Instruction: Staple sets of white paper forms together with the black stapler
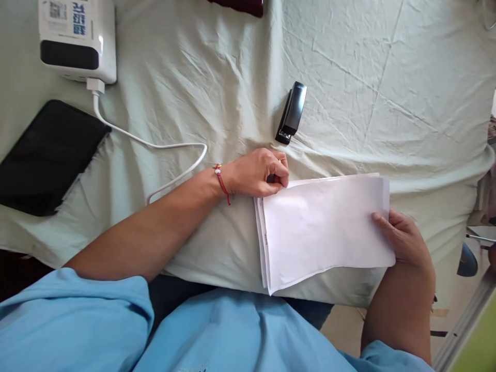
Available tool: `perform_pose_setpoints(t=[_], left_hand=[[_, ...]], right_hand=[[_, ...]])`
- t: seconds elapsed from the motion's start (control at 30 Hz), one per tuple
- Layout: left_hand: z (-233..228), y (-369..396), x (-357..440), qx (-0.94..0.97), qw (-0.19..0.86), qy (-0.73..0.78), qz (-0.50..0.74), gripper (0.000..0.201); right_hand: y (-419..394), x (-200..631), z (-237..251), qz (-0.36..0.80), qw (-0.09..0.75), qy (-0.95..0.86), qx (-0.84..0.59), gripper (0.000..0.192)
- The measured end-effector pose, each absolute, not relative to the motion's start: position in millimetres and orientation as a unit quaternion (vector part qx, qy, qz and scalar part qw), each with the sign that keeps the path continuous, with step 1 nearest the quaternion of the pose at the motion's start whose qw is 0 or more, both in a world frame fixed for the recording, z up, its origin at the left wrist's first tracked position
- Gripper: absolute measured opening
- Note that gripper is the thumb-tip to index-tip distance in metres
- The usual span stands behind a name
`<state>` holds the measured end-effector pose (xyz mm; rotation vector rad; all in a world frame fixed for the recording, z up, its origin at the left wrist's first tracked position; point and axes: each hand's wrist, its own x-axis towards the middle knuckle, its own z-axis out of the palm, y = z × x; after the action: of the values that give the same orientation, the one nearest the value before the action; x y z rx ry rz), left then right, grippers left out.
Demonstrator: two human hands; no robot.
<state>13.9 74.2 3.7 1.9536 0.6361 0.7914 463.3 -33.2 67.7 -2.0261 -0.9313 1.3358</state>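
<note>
A stack of white paper sheets (323, 227) lies at the near edge of a table covered in pale green cloth (232, 82). My left hand (258, 173), with a red cord bracelet at the wrist, pinches the stack's upper left corner. My right hand (403, 237) grips the stack's right edge, thumb on top. A black stapler (291, 112) lies on the cloth just beyond my left hand, apart from it.
At the far left sits a white device (77, 39) with a white cable (155, 144) looping toward my left forearm. A black tablet (44, 155) lies left of it. Something dark red (242, 6) shows at the top edge. Floor and furniture show at right.
</note>
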Motion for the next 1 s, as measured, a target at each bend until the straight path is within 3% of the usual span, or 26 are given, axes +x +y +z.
perform_pose_setpoints(t=[0.1, 0.27, 0.57, 0.73, 1.0], left_hand=[[-1.8, 74.2, 16.1, 0.816, 0.408, 0.259, 0.318, 0.034], [-13.1, 73.0, 23.7, 0.780, 0.391, 0.298, 0.386, 0.086], [-17.4, 80.1, 21.4, 0.592, 0.556, 0.344, 0.471, 0.109], [-5.9, 75.3, 25.6, 0.476, 0.635, 0.351, 0.497, 0.101], [13.6, 67.5, 27.7, 0.444, 0.714, 0.326, 0.432, 0.051]], right_hand=[[-36.4, 455.8, 69.8, 0.453, 0.267, -0.316, -0.790, 0.059], [-43.4, 439.3, 70.1, 0.330, 0.445, -0.298, -0.778, 0.047], [-37.8, 395.7, 77.1, 0.191, 0.629, -0.299, -0.692, 0.043], [-36.2, 383.0, 69.1, 0.175, 0.649, -0.323, -0.666, 0.047], [-36.2, 405.1, 59.3, 0.318, 0.529, -0.309, -0.724, 0.059]])
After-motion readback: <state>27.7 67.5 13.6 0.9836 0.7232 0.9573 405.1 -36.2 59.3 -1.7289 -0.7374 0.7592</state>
